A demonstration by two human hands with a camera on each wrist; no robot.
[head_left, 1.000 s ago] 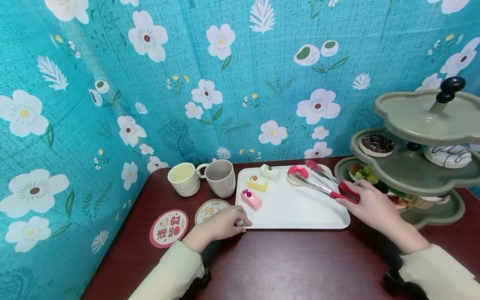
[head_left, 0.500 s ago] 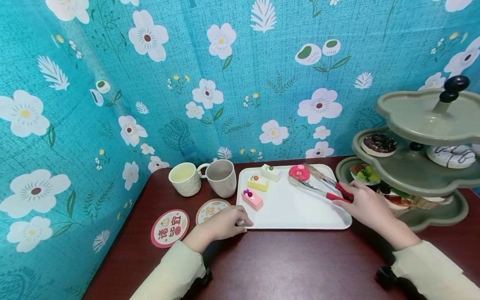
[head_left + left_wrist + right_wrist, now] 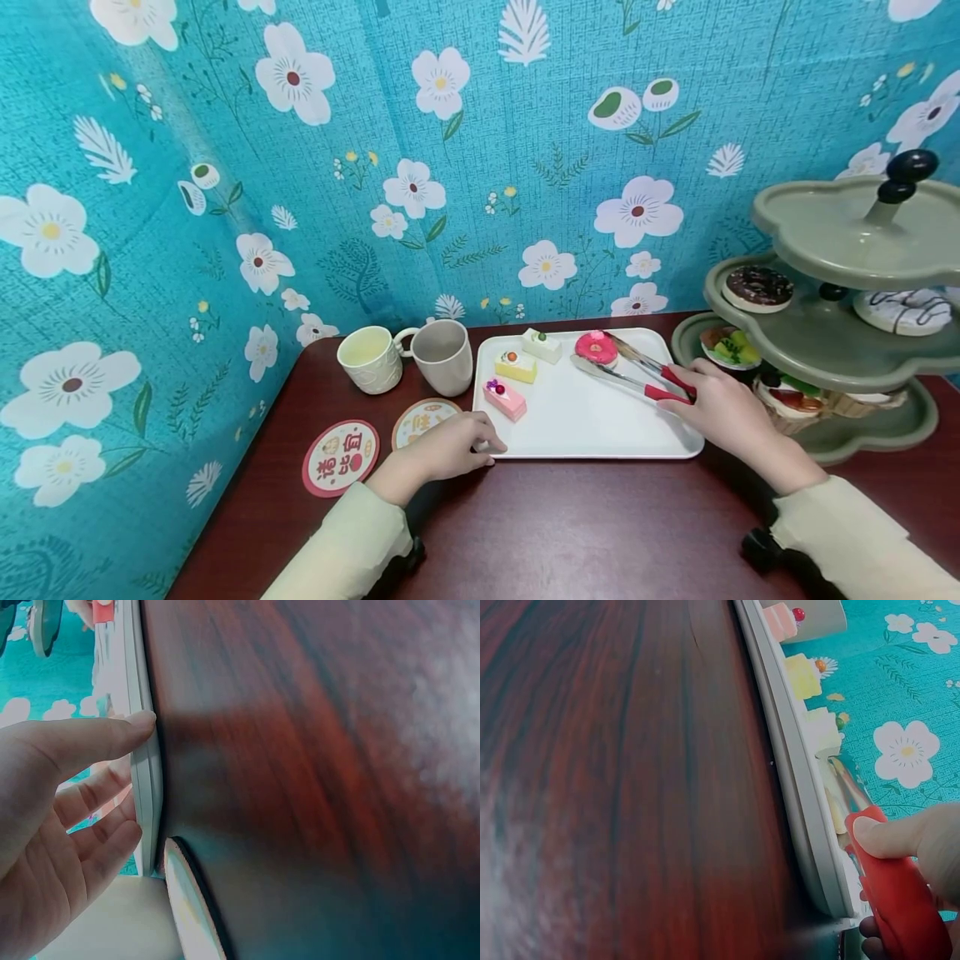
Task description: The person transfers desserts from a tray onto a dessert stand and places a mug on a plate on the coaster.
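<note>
My right hand (image 3: 716, 404) holds red-handled metal tongs (image 3: 637, 385) over a white tray (image 3: 592, 425). The tongs' tips are spread, one on each side of a pink-iced doughnut (image 3: 596, 350) at the tray's back; whether they touch it I cannot tell. In the right wrist view, my thumb presses along the red handle (image 3: 900, 900). My left hand (image 3: 453, 446) pinches the tray's front left corner, thumb against its outer edge in the left wrist view. Along the tray's left side lie a pink cake slice (image 3: 505, 400), a yellow one (image 3: 515, 367) and a white one (image 3: 542, 346).
At right stands a green tiered stand (image 3: 847, 242) with a chocolate doughnut (image 3: 757, 289), a white-iced doughnut (image 3: 902, 312) and tarts lower down. A yellow mug (image 3: 369, 360) and a grey mug (image 3: 442, 357) sit left of the tray, behind two round coasters (image 3: 341, 458).
My right hand and the tongs have shifted left and slightly toward me. The pink doughnut's tan underside, seen a second ago, hardly shows now. My left hand has stayed at the tray corner.
</note>
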